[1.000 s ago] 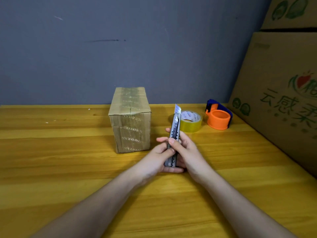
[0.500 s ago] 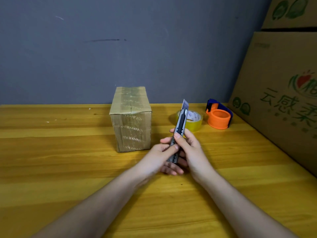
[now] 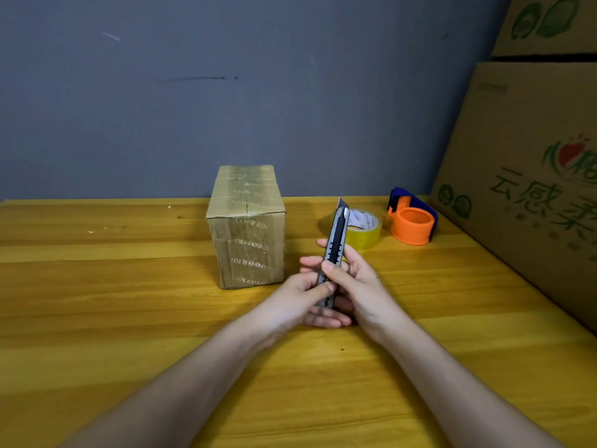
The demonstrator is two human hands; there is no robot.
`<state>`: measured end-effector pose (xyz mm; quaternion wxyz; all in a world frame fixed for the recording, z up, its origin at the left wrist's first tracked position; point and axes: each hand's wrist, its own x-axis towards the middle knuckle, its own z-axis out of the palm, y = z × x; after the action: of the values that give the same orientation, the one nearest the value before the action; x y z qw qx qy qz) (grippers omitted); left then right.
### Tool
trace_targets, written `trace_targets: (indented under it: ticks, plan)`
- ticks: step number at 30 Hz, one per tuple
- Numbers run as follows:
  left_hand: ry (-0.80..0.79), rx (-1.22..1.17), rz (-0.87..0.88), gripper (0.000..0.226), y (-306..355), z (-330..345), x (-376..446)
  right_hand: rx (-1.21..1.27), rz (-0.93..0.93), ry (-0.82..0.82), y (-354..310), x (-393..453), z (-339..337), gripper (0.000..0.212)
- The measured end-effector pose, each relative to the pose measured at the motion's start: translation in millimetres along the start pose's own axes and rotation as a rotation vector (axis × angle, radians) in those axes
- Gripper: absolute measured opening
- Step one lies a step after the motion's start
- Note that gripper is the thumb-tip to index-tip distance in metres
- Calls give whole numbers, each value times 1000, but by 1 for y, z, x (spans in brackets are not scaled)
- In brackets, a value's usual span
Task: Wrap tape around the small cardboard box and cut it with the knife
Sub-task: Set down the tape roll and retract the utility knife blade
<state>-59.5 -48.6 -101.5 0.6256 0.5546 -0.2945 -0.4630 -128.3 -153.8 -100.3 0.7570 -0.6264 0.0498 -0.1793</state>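
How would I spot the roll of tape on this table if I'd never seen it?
Start at the big printed cardboard carton leaning along the table's right side. Just left of its base sits an orange tape dispenser, and left of that lies the tape roll. It is the only clear yellowish ring, lying flat, partly behind the upright knife.

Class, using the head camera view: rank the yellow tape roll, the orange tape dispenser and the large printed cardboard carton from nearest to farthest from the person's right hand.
1. Yellow tape roll: just beyond the right hand, on the wooden table.
2. Orange tape dispenser: further right, past the roll.
3. Large printed cardboard carton: at the table's far right edge.
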Motion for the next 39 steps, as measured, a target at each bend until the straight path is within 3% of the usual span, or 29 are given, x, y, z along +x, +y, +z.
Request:
trace_targets:
  ticks: [6,16,27,39]
  plan:
    - [-88,22,10,24,2,-5,-3,12,23,-87,0,1,-4,45]
    - [-99,9,26,27,-1,-8,0,11,40,-96,2,1,-4,30]
    - [-115,45,39,31,-2,-10,-1,20,45,-130,3,2,-7,48]
    - [-15,126,181,22,-10,-3,-2,58,55,113,6,3,-9,13]
